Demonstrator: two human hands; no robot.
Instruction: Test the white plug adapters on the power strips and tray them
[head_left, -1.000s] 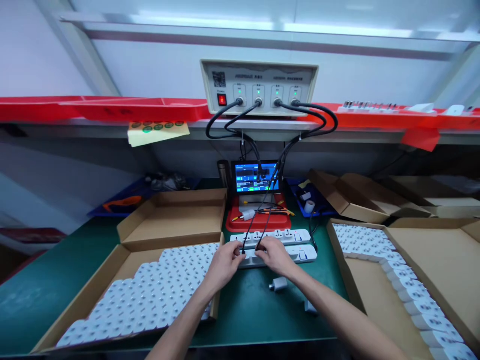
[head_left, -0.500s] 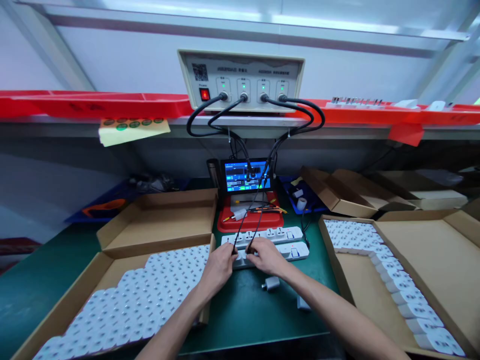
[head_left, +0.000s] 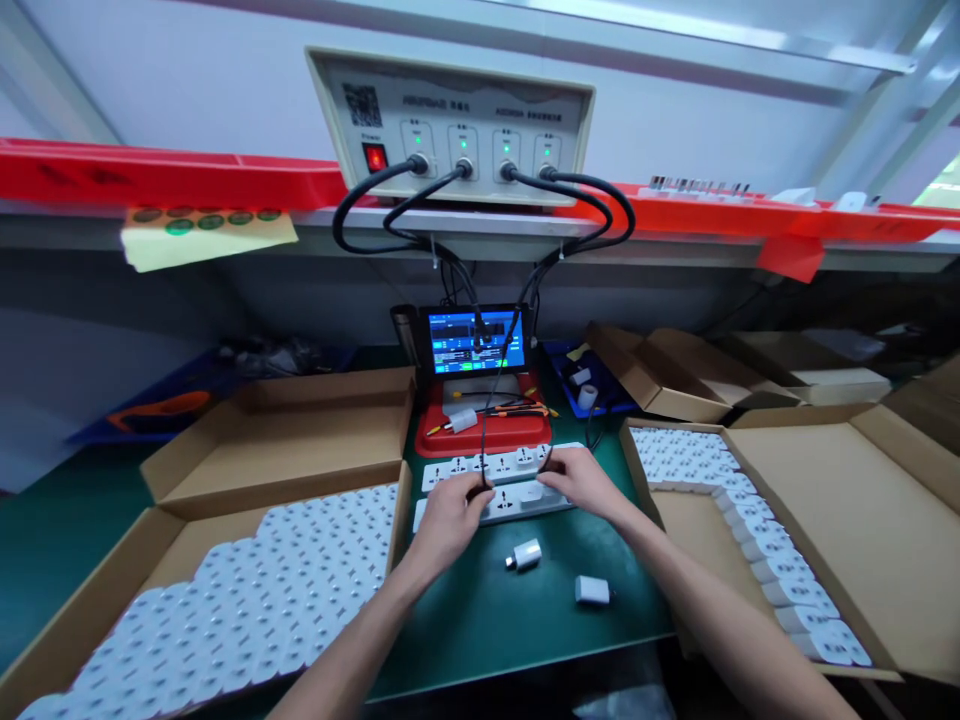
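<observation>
1. And the hands part! The right hand (head_left: 585, 482) has slid rightward along the white power strips, away from the left hand (head_left: 450, 520), which stays low over their left end.
2. The left hand is curled, its fingers (head_left: 480, 490) down on the near power strip (head_left: 517, 503), with a thin black lead (head_left: 484, 440) running right to them. Gripping or just resting? Can't tell from here.
3. The right hand reaches out with its fingers together, a small black tip just by them. Open-looking, but again, I can't tell if it's pinching anything.
4. The two ribbed plastic strips lie side by side on the green table (head_left: 465, 625), the back power strip (head_left: 480, 468) touching the near one, their multi-pin sockets in rows.
5. Just below, a white plug adapter (head_left: 523, 554) with a metal end lies on its side, and a chunky white block (head_left: 592, 590) sits further right.
6. Flanking them are brown corrugated cartons, packed with rows of white plugs (head_left: 240, 610) on the left and a bordering band of them (head_left: 750, 530) on the right.
7. Ahead, the black leads rise to a cream control box (head_left: 450, 120), its four green lights lit, its red switch glowing.
</observation>
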